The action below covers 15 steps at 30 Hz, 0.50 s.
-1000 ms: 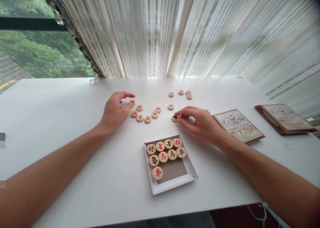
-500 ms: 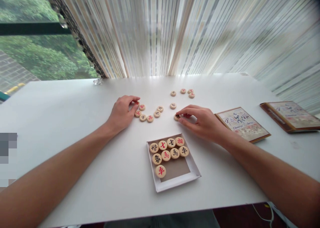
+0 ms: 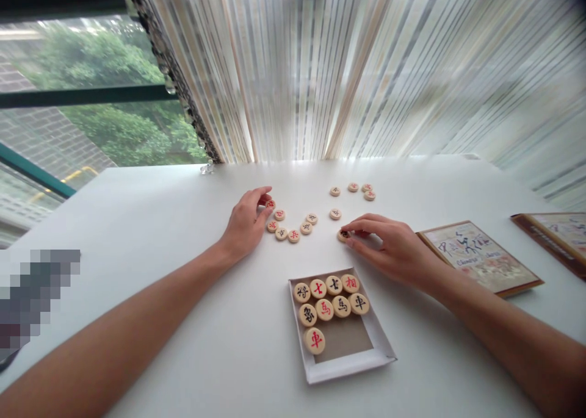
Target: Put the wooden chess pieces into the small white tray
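Note:
My left hand (image 3: 247,219) is closed, thumb and fingers around a red-marked Chinese chess piece (image 3: 270,204) at the left end of a curved line of loose pieces. Just below it lies another red piece (image 3: 279,215). Across the table, my right hand (image 3: 389,241) pinches a black-marked Chinese chess piece (image 3: 343,235) at its edge; the fingers partly cover it. Nearer to me stands a shallow white box (image 3: 348,364). Several pieces fill its two upper rows, and a single red piece (image 3: 315,340) sits at the left of the lower row.
Beyond my right hand lie several more pieces, including a black one (image 3: 336,213). A flat Chinese chess box (image 3: 480,256) rests beside my right forearm, with a second one (image 3: 549,235) farther right. Striped curtains (image 3: 293,70) hang along the table's back edge.
The whole view has shifted, so the table and hands appear farther right and lower. Both hands keep hold of the same pieces, and the box holds the same ones.

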### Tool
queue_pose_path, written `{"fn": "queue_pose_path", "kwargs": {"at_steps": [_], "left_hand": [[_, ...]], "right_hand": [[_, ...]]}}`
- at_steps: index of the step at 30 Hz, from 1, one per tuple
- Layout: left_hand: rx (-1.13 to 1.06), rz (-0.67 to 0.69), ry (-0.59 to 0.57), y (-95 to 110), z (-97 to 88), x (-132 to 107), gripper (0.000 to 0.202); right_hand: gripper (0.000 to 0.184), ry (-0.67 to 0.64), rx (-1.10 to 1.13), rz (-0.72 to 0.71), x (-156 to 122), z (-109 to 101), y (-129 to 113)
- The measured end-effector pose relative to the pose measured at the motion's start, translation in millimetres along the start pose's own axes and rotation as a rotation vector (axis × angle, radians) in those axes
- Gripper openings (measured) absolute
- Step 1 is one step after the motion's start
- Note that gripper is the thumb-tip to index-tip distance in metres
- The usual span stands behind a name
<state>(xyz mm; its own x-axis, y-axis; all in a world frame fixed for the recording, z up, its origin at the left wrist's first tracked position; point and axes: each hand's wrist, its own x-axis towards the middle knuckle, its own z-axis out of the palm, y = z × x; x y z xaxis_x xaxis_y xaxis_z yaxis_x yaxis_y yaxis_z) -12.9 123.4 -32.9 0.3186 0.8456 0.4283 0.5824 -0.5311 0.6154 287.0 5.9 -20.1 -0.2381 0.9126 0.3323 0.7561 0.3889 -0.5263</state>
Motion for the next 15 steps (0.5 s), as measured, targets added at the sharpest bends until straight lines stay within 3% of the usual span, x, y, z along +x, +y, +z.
{"fn": "queue_pose_path", "kwargs": {"at_steps": [8,15], "left_hand": [[-0.054,-0.002,0.002,0.2,-0.1,-1.3,0.049],[-0.108,-0.016,0.015,-0.8,-1.3,-0.6,0.034]], "right_hand": [[0.022,-0.009,0.019,0.031,-0.7,0.3,-0.6],[0.021,0.003,0.017,0.012,-0.5,1.3,2.3]]}}
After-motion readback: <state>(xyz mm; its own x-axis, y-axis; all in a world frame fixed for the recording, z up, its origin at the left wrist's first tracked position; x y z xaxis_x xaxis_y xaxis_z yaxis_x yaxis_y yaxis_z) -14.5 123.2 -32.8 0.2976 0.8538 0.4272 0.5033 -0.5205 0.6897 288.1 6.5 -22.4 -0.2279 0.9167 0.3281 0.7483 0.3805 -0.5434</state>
